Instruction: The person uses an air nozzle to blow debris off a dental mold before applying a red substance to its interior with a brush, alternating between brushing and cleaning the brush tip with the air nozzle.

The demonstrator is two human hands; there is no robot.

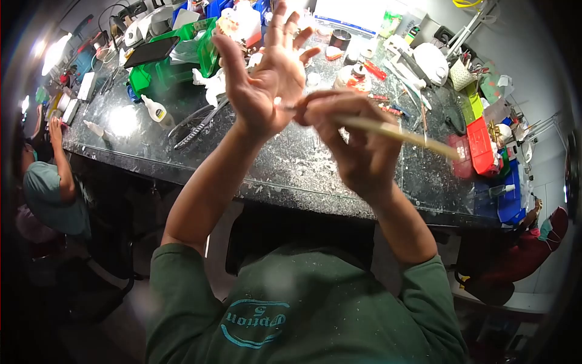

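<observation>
My left hand (267,79) is raised over the workbench, palm up, with its fingers spread. A small whitish spot shows at the base of the palm, where the thin tip of a pale-handled brush (418,138) points. My right hand (357,124) grips this brush between thumb and fingers, and its long handle sticks out to the right. Motion blurs the right fingers and the brush, and the bristles do not show clearly. Behind the hands stands a white jar (353,79) with a reddish top.
A green bin (142,79) holding a dark tablet-like slab (151,52) stands at the back left. Nearby is a small bottle (156,111). Red (479,145) and blue bins (512,191) line the right. White dust covers the dark bench (303,173). Other people sit at both sides.
</observation>
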